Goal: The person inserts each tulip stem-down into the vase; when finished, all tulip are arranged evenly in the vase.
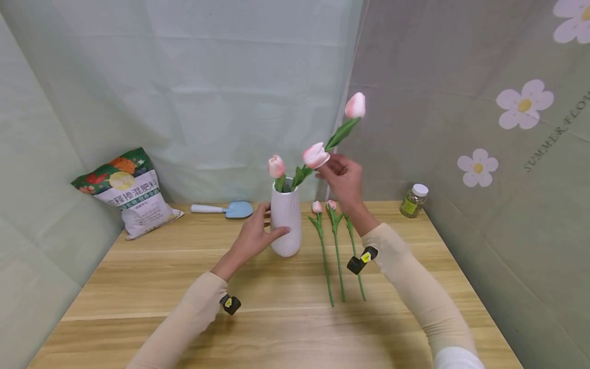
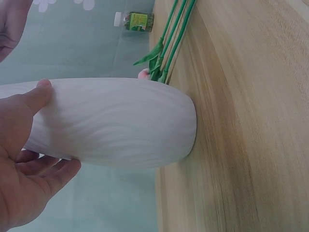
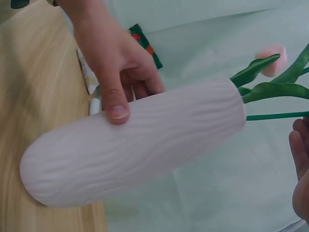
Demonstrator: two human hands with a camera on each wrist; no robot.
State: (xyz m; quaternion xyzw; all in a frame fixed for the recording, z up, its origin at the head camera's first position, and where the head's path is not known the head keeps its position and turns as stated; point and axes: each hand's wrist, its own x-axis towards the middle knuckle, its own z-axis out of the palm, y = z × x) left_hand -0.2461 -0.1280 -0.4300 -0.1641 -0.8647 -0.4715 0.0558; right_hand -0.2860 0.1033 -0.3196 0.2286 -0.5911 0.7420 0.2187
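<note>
A white ribbed vase [image 1: 286, 225] stands upright on the wooden table. My left hand [image 1: 255, 232] grips it from the left, thumb across the front and fingers round the back; the left wrist view shows this grip close up. Two pink tulips [image 1: 276, 167] lean out of the vase mouth, the right one [image 1: 316, 155] tilted toward my right hand [image 1: 342, 179]. That hand pinches the green stem [image 3: 277, 116] of a taller tulip [image 1: 355, 105], whose bloom rises above the fingers. The stem's lower end is hidden inside the vase.
Three tulips [image 1: 338, 256] lie side by side right of the vase, one bloom hidden behind the right wrist. A blue trowel [image 1: 238, 209] and a fertilizer bag [image 1: 138, 197] are at the back left. A white-lidded jar [image 1: 414, 200] stands at the back right.
</note>
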